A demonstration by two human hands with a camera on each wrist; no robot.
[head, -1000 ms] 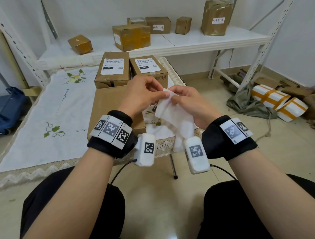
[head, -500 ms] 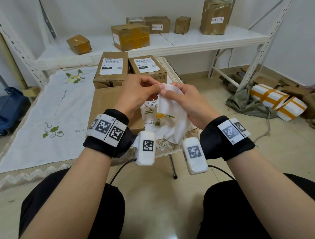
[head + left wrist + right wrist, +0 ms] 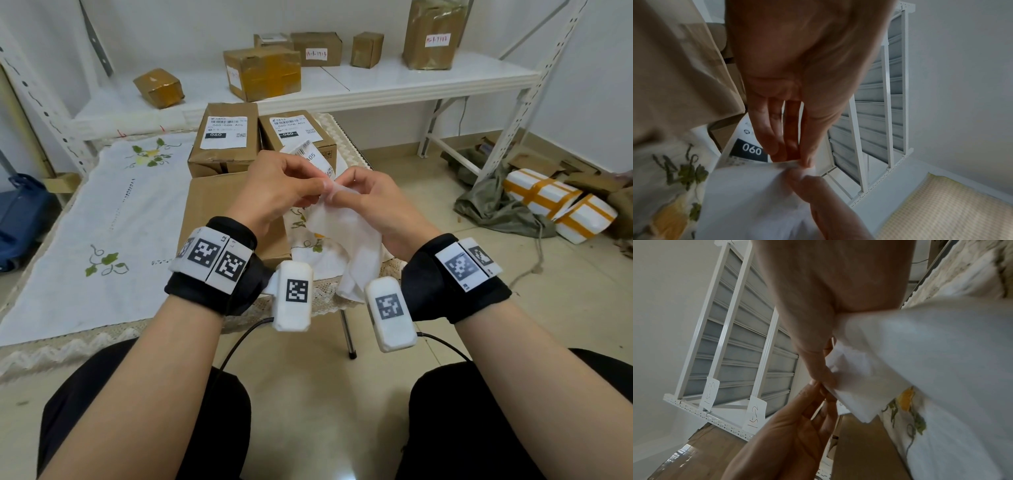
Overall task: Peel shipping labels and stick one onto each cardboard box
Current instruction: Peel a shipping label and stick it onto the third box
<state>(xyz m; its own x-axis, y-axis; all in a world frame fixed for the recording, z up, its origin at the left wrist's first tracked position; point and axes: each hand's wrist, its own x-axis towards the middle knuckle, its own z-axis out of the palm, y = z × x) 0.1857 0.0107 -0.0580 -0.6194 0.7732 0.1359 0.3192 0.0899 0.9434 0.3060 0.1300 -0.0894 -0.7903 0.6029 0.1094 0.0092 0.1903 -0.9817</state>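
step: peeling | left hand (image 3: 274, 192) pinches label (image 3: 313, 156), lifted above bare box (image 3: 209, 212) so glue stays free | right hand (image 3: 373, 202) grips backing (image 3: 346, 236), pulling it away | we judge the box next to receive it

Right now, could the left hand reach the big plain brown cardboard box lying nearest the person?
Probably yes: the plain cardboard box lies just beneath the left hand, nothing between, though that hand pinches the white label.
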